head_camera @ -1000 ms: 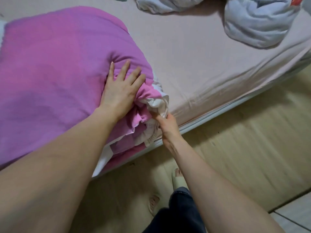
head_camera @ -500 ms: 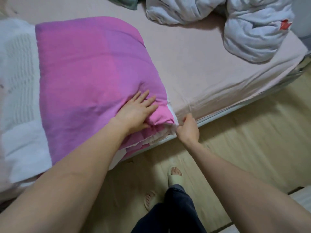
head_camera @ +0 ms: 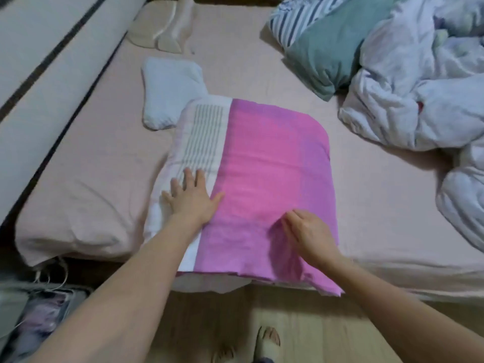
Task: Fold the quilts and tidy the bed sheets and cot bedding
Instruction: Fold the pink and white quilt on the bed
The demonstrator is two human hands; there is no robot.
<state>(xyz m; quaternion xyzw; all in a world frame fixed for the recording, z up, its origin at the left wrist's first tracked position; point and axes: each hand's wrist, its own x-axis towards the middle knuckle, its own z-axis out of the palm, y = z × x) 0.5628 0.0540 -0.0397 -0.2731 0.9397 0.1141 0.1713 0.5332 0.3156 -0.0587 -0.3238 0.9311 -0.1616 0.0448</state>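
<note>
A folded quilt (head_camera: 264, 163), pink and purple with a white striped band on its left, lies at the front edge of the bed on the pale pink sheet (head_camera: 262, 79). My left hand (head_camera: 192, 201) presses flat on it, fingers spread across the seam between the white band and the pink part. My right hand (head_camera: 307, 231) sits on the pink part near the front right corner. Its fingers are curled and gather a small fold of the fabric. One pink corner hangs over the bed edge.
A crumpled white duvet (head_camera: 419, 100) fills the right of the bed, next to a green pillow (head_camera: 332, 51) and a striped pillow (head_camera: 293, 19). A small white pillow (head_camera: 170, 98) and a beige pillow (head_camera: 162, 30) lie behind the quilt. Wooden floor (head_camera: 314, 331) and my feet are below.
The view has swung to face the quilt squarely. My left hand slid left onto the white band. My right hand left the quilt's side edge and now grips the top of the pink part.
</note>
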